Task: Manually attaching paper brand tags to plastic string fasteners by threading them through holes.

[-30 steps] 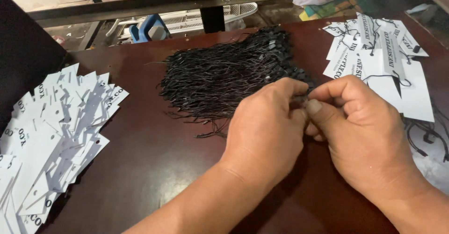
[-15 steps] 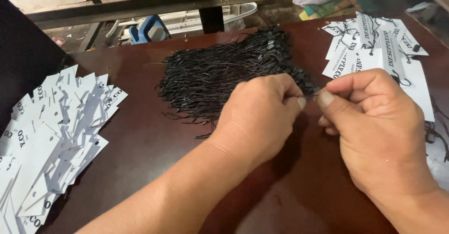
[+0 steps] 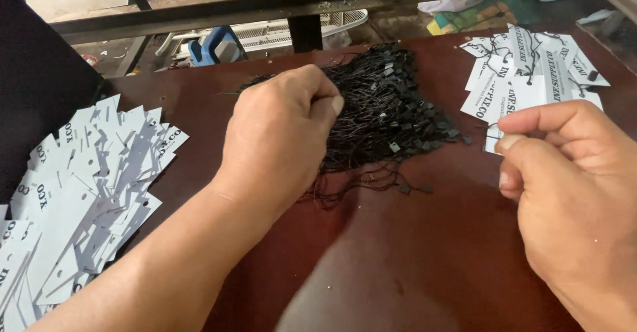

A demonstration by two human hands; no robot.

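Left hand [image 3: 282, 139] closed over the near-left side of the cords [image 3: 391, 106], thumb pressed against forefinger, pinching into the black strands. Cords heaped at the middle of the tabletop [image 3: 398, 259], towards its far edge, a few loose ones trailing nearer. Right hand [image 3: 570, 199] at the right edge, fingers curled, forefinger stretched over the thumb; cannot tell whether a strand sits between them, too thin to see.

Best, by the look of it, to pinch only one strand at its end and draw it out slowly towards the near edge, so the heap does not drag along. Worth keeping the pull low along the wood, and easing off if a clump lifts. Tangling likely, since the strands lie crossed and carry small clasps that could catch.

Blank tags [image 3: 86, 192] fanned along the left edge; strung tags [image 3: 524, 80] stacked at the far-right corner, just beyond the right hand.

Compared with half a second ago: hands then close together in front of the heap, fingertips nearly meeting; now well apart. Left hand moved back and left onto the cords. Right hand drawn away to the right edge and nearer the strung tags. Heap and both tag stacks lying as then.
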